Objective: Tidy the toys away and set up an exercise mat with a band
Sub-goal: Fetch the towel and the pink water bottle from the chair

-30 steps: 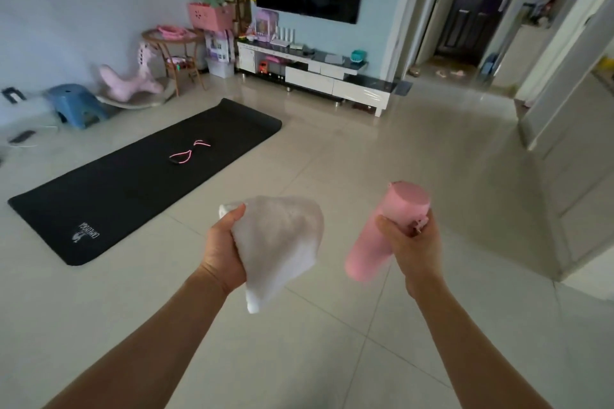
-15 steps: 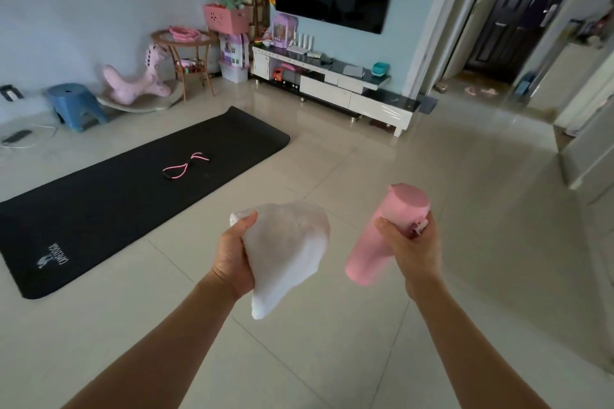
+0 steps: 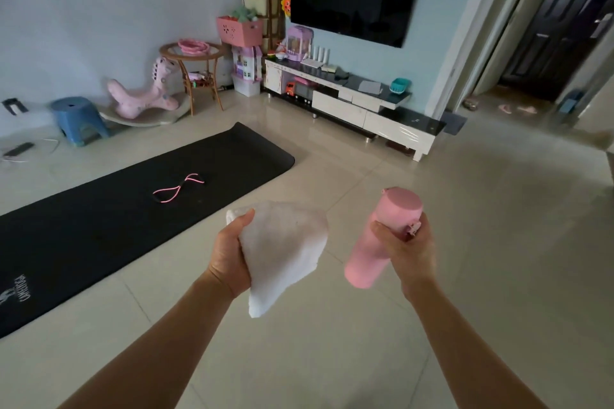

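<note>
Black foam, the exercise mat [image 3: 109,229] lies unrolled flat on the tiled floor [image 3: 465,259], and every place below is given from it. On its middle rests the pink and black band [image 3: 178,189], twisted into a figure of eight, untouched and well apart from both hands. The left hand [image 3: 229,254] hovers beyond the mat's right long edge, above bare floor, fingers curled round a white towel [image 3: 282,252] whose corner hangs down below the fist. The right hand [image 3: 407,251] is farther still from the mat, gripping a pink bottle [image 3: 382,236] about its upper body, the bottle tilted with its lid away from the person. Neither hand touches mat or band. Past the mat's far end stand a pink rocking horse [image 3: 143,96], a blue stool [image 3: 78,118] and a round wicker side table [image 3: 196,73]. To the right of that far end runs a low TV cabinet [image 3: 352,103] carrying toys.
</note>
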Tool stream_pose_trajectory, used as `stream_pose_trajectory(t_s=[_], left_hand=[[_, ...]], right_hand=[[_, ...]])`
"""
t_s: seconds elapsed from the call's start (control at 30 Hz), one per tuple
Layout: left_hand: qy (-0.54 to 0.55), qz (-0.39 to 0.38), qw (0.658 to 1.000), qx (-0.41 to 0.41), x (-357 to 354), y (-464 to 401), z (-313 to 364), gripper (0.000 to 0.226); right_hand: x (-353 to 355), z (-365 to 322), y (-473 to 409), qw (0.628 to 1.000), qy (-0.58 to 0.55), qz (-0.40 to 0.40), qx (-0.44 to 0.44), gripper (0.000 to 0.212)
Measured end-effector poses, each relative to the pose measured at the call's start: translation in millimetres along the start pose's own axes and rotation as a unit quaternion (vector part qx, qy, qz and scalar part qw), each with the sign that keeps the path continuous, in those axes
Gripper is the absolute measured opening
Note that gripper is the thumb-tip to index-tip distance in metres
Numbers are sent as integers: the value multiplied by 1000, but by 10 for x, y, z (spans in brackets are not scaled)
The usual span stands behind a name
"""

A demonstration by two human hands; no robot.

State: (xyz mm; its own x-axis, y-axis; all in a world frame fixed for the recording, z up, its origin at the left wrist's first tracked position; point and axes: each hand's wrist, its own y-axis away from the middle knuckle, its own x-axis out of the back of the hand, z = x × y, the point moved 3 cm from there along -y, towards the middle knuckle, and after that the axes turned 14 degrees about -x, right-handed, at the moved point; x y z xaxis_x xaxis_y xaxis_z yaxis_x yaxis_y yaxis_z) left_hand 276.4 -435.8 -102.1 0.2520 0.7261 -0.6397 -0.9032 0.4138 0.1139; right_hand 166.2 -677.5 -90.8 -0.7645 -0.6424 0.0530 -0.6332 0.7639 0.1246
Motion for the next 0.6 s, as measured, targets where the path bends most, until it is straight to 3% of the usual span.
stream_pose_trajectory(t_s=[0.27,0.6], left_hand=[[1,80,997,-11,-564,-1099,-401,53],[-18,118,992,-29,-886,-2563,-694,33]], right_hand=[[36,-257,-1601,998,27,-50,12,46],[-377,-335,-3208,995,21,-95,9,46]])
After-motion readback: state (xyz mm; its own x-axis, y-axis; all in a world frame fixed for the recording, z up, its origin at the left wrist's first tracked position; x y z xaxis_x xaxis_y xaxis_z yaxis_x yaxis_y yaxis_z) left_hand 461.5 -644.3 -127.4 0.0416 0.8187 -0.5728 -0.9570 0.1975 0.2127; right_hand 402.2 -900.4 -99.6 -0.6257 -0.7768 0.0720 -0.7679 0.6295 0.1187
